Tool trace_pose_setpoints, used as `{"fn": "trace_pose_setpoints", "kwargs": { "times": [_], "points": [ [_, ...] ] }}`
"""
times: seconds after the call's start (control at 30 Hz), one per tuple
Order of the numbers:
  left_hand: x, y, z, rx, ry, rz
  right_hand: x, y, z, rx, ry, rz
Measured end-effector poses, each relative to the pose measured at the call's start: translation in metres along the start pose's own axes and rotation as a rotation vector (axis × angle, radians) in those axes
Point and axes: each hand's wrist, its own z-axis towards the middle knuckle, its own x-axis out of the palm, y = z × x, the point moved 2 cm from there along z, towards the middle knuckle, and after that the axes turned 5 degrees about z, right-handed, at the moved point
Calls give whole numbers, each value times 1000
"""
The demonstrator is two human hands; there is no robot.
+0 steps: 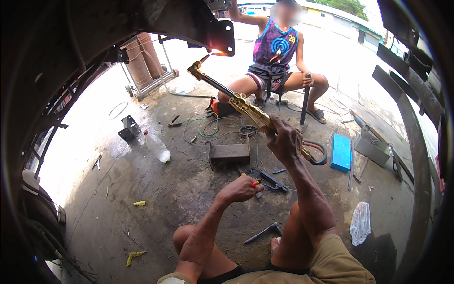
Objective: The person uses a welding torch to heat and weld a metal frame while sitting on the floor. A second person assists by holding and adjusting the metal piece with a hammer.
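As torch (244, 105) slants up-left, nozzle (203, 61) angled up-right

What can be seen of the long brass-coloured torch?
The long brass-coloured torch has a shiny golden body, a darker straight tube and a bent head with a narrow tip. It slants up leftward, gripped near its rear by the person's bare right hand. Its tip points up toward a bright orange glow on a dark metal bracket's lower edge; contact is unclear. Red and dark hoses curve beside its rear.
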Motion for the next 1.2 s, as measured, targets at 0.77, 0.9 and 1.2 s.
{"fn": "trace_pose_setpoints", "kwargs": {
  "times": [0.77,0.9,1.2],
  "points": [
    [0,3,4,7,15,26,-7,3,-2,44,25,-42],
    [0,7,4,4,8,22,-1,1,-3,-3,7,-23],
    [3,-2,-4,74,-42,7,9,27,2,8,78,-26]
  ]
}}
